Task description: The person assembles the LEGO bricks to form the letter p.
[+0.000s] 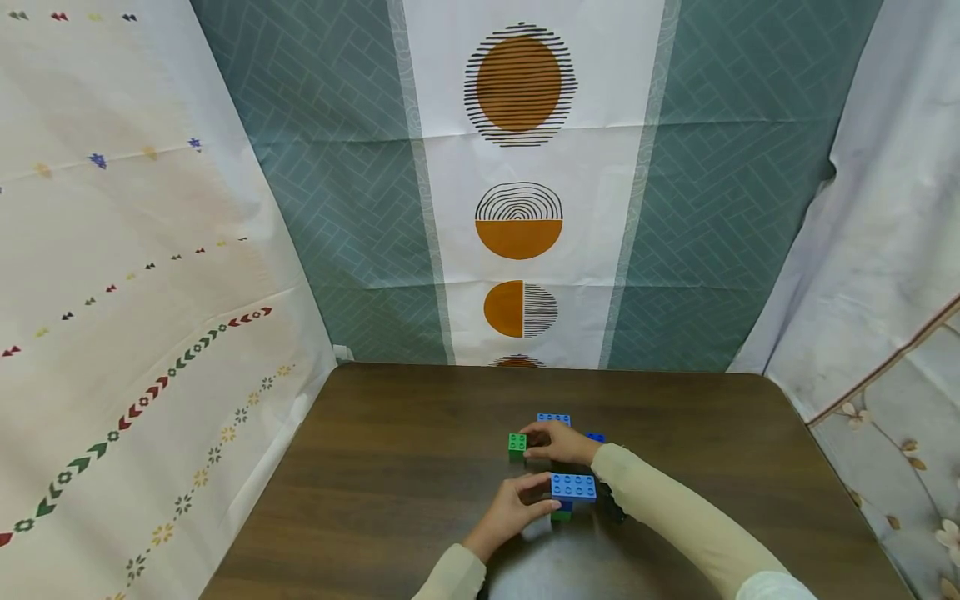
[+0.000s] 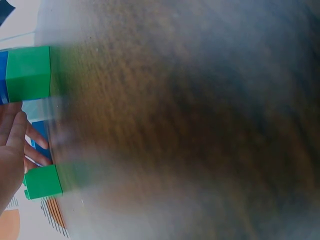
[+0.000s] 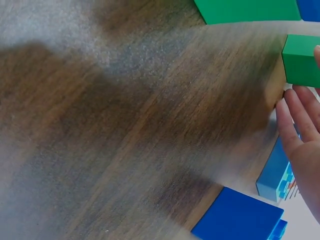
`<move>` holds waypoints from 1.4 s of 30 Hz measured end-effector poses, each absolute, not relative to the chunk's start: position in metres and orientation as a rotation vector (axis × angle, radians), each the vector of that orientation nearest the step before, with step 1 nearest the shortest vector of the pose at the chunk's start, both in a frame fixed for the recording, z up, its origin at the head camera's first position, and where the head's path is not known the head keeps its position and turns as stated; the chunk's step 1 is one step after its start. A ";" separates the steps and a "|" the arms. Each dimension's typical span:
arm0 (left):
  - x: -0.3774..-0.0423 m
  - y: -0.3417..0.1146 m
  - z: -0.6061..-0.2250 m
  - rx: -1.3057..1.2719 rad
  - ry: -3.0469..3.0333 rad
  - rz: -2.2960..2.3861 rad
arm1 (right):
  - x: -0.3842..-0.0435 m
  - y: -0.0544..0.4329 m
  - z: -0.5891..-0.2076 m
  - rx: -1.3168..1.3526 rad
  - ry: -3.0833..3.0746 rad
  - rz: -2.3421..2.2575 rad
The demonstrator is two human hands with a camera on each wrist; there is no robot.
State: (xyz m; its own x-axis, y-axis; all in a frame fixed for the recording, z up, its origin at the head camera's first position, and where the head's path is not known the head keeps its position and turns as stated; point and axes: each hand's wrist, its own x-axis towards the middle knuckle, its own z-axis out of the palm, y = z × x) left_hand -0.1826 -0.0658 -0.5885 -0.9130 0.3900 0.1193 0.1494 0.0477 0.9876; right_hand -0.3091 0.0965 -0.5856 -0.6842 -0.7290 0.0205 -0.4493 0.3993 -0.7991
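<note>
My left hand pinches the left side of a small stack, its thumb in front and its fingers behind. On top is a light blue toy building brick, with a dark blue brick and a green brick below. Farther back, my right hand has thumb and fingertips on the right side of a smaller green brick, which is on the table. In the right wrist view, the thumb lies on this green brick's near face and other fingers are spread beside it.
Behind the right hand lies a light blue brick, partly hidden. A dark blue brick sits right of it, mostly behind the wrist. The brown wooden table reaches patterned cloths at the back and sides.
</note>
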 end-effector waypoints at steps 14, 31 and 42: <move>-0.181 -0.065 -0.586 0.566 2.128 2.003 | -0.300 0.110 -0.568 -1.032 2.328 -1.199; -0.179 -0.067 -0.574 0.580 2.182 1.942 | -0.287 0.145 -0.535 -0.938 2.399 -1.277; -0.173 -0.066 -0.561 0.551 2.138 1.974 | -0.274 0.162 -0.509 -0.897 2.376 -1.319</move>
State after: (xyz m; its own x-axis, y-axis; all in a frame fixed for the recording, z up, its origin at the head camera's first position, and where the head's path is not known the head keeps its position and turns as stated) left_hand -0.1731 -0.0660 -0.5607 -0.9151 0.3858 0.1170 0.1474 0.0501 0.9878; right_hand -0.2736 0.1622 -0.5089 -0.7685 -0.6376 0.0539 -0.3828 0.3906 -0.8372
